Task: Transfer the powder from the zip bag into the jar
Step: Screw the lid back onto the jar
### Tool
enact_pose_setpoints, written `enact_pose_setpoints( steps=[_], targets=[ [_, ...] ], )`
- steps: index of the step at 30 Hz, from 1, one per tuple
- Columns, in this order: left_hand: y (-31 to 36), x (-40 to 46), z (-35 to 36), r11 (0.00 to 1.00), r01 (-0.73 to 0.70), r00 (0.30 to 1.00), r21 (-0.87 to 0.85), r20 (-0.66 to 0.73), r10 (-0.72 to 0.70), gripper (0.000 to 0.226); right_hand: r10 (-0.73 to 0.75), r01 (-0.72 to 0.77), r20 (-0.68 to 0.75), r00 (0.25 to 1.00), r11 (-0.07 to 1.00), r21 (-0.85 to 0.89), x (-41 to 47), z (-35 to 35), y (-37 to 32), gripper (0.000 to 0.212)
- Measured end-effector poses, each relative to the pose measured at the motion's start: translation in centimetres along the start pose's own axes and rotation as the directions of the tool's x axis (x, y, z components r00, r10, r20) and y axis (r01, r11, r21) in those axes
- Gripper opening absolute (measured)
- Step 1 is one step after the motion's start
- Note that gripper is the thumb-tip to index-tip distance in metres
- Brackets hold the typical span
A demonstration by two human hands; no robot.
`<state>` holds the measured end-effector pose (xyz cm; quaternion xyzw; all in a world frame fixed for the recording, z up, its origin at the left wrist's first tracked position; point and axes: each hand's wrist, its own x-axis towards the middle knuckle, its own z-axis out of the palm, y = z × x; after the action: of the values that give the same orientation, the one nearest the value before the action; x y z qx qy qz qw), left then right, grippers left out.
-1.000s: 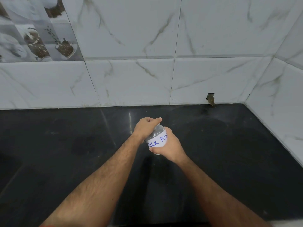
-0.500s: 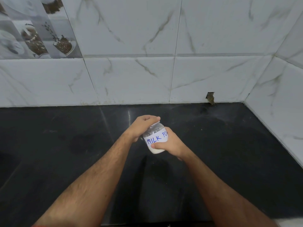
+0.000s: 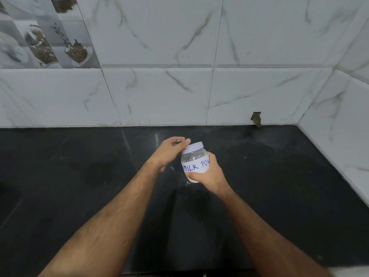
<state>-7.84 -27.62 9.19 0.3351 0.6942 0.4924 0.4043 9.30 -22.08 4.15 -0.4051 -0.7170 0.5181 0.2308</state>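
Note:
A small clear jar [image 3: 194, 166] with a white label reading "MILK POW" in blue sits in my right hand [image 3: 209, 172], which grips its lower body. White powder shows at the jar's bottom. Its white lid [image 3: 193, 147] is on top and now uncovered. My left hand [image 3: 169, 151] is just left of the lid, fingers curled, with its fingertips touching the lid's left edge. The jar is held slightly above the black counter [image 3: 79, 186]. No zip bag is in view.
A white marble-tiled wall runs along the back and right side of the counter. A small broken hole [image 3: 256, 118] sits at the wall's base on the right. Specks of white powder [image 3: 186, 182] lie on the counter under the jar.
My left hand slid off the top of the jar to the left, uncovering the white lid. The jar tilted more upright in my right hand.

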Motion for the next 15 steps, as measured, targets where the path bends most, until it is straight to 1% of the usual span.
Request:
enact_pose_setpoints(
  steps=[3,5,8,10,13,15],
  targets=[
    [1.3,-0.2,1.5,0.996,0.028,1.000,0.086,0.003,-0.028,0.085,-0.030,0.030,0.011,1.000,0.998,-0.052,-0.4,0.5,-0.6,0.081],
    [1.8,-0.2,2.4,0.989,0.058,0.998,0.135,-0.014,-0.057,0.089,-0.042,0.044,0.026,0.999,0.997,-0.064,-0.6,0.8,-0.8,0.086],
    [1.8,-0.1,3.1,0.976,0.046,0.996,0.215,-0.079,-0.030,0.084,-0.022,0.025,0.053,0.998,0.999,-0.044,-0.5,0.7,-0.8,0.088],
    [1.7,0.1,3.1,0.981,0.045,0.994,0.190,-0.103,-0.026,0.079,-0.004,0.004,0.106,0.994,1.000,0.004,-0.3,0.3,-0.7,0.082],
    [1.9,0.3,3.0,0.992,0.022,0.999,0.125,-0.034,-0.018,0.057,-0.011,-0.007,0.189,0.982,0.996,0.093,0.1,-0.6,-0.5,0.057],
    [2.2,0.2,3.0,0.995,-0.003,1.000,0.104,0.005,0.003,0.042,0.005,-0.034,0.216,0.976,0.991,0.130,0.2,-1.1,-0.6,0.049]
  ],
)
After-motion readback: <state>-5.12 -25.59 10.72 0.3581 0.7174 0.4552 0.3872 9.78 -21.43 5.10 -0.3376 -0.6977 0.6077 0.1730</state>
